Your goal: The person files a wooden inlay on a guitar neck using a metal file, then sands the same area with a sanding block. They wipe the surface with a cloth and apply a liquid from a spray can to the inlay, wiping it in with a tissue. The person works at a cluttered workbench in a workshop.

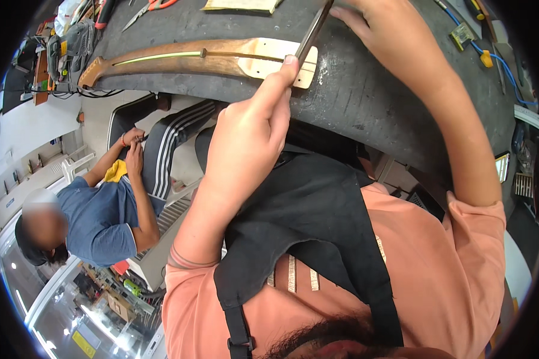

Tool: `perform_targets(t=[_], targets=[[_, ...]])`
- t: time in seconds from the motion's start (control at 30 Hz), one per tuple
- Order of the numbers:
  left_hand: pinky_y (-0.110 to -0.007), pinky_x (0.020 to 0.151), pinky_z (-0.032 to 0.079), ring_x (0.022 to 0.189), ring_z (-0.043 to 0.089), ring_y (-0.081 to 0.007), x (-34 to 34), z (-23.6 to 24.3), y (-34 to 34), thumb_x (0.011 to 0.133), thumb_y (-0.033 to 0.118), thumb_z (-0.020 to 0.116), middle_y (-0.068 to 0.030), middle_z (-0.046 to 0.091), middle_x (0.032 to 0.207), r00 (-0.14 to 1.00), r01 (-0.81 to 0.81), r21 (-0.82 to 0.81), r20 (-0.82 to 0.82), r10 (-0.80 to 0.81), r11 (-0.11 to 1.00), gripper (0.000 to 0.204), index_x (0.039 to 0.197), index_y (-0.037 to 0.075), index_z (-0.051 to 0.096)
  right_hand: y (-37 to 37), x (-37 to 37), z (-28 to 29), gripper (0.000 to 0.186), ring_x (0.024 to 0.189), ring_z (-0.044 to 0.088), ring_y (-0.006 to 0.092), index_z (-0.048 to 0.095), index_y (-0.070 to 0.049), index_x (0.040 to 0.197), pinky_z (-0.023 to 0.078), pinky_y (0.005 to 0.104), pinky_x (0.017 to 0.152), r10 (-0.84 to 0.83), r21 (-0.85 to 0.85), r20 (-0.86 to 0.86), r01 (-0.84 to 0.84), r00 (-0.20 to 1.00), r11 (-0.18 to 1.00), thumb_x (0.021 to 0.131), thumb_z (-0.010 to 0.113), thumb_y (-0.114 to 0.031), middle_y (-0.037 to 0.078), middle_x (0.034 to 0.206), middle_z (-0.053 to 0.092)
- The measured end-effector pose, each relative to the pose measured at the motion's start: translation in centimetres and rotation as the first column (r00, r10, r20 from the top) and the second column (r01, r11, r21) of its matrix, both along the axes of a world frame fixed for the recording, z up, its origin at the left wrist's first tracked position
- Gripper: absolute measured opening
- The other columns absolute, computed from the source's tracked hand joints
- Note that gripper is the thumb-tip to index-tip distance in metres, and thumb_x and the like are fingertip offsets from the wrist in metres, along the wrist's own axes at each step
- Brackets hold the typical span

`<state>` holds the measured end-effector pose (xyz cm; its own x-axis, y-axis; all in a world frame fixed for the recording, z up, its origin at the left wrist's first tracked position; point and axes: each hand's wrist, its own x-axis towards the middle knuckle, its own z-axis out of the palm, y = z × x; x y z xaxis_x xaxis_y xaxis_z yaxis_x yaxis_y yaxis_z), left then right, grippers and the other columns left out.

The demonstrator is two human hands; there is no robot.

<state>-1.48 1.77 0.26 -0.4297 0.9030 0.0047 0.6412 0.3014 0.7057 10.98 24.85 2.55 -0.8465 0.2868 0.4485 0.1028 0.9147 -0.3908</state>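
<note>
A wooden guitar neck (224, 58) lies across the bench, headstock to the left, its pale squared heel to the right. A dark groove runs along its middle, and a thin yellow-green strip lies along the part nearer the headstock. My left hand (251, 116) is closed on the lower end of a slim dark metal bar (313, 36), thumb laid along it, above the heel. The bar slants up to the right and leaves the picture at the top. At its upper part is my right hand (377, 21), fingers curled towards it; the upper edge cuts part of them off.
The dark bench (365, 102) carries orange-handled scissors (147, 11), a yellowish paper pad (239, 5) and a blue cable (503, 63). Tools and boxes crowd the left end (72, 45). Below left, a seated person (102, 221) holds something small.
</note>
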Motion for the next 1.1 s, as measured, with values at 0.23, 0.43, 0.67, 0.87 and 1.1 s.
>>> perform_targets(t=[0.23, 0.43, 0.67, 0.87, 1.1], targets=[[-0.051, 0.073, 0.061, 0.083, 0.076, -0.0452, 0.6, 0.2, 1.4, 0.107, 0.009, 0.067, -0.0216, 0.078, 0.094, 1.000, -0.016, 0.102, -0.022, 0.019, 0.995, 0.038, 0.144, 0.012, 0.069, -7.5, 3.5, -4.6, 0.052, 0.143, 0.052, 0.0375, 0.071, -0.006, 0.131, 0.036, 0.0585, 0.123, -0.195, -0.145, 0.063, 0.202, 0.979, 0.969, 0.085, 0.088, -0.024, 0.011, 0.136, 0.065], [-0.043, 0.068, 0.059, 0.074, 0.076, -0.0386, 2.0, 0.0, -1.1, 0.100, 0.000, 0.072, -0.0198, 0.075, 0.086, 0.992, 0.016, 0.067, -0.127, -0.007, 0.998, 0.045, 0.145, 0.007, 0.070, -9.3, 3.5, -5.4, 0.057, 0.138, 0.054, 0.0328, 0.073, -0.010, 0.130, 0.035, 0.0584, 0.125, -0.291, -0.165, 0.051, 0.296, 0.955, 0.941, 0.078, 0.094, -0.021, 0.004, 0.131, 0.065], [-0.039, 0.069, 0.059, 0.073, 0.076, -0.0383, 1.0, 0.1, 0.8, 0.100, -0.007, 0.071, -0.0225, 0.073, 0.089, 0.999, -0.044, -0.008, -0.025, 0.044, 0.999, 0.048, 0.147, 0.004, 0.067, -9.6, 2.8, -5.7, 0.057, 0.136, 0.057, 0.0337, 0.077, -0.010, 0.126, 0.035, 0.0579, 0.124, -0.299, -0.223, 0.039, 0.300, 0.953, 0.927, 0.074, 0.096, -0.020, 0.005, 0.129, 0.068], [-0.034, 0.067, 0.057, 0.068, 0.074, -0.0344, 2.9, -0.6, -3.0, 0.099, -0.008, 0.072, -0.0225, 0.073, 0.088, 0.995, 0.012, 0.094, -0.096, -0.003, 0.996, 0.047, 0.145, 0.004, 0.069, -9.5, 2.9, -5.5, 0.058, 0.136, 0.057, 0.0336, 0.076, -0.011, 0.130, 0.035, 0.0585, 0.124, -0.281, -0.242, 0.073, 0.291, 0.957, 0.926, 0.075, 0.095, -0.020, 0.005, 0.129, 0.068], [-0.031, 0.066, 0.056, 0.066, 0.073, -0.0299, 3.1, 0.0, -2.4, 0.102, -0.008, 0.069, -0.0226, 0.069, 0.085, 0.996, -0.036, 0.046, -0.075, 0.040, 0.998, 0.044, 0.145, 0.006, 0.070, -9.4, 3.1, -5.8, 0.057, 0.136, 0.057, 0.0333, 0.075, -0.011, 0.128, 0.034, 0.0594, 0.125, -0.297, -0.234, 0.041, 0.298, 0.954, 0.925, 0.076, 0.095, -0.022, 0.005, 0.130, 0.067]])
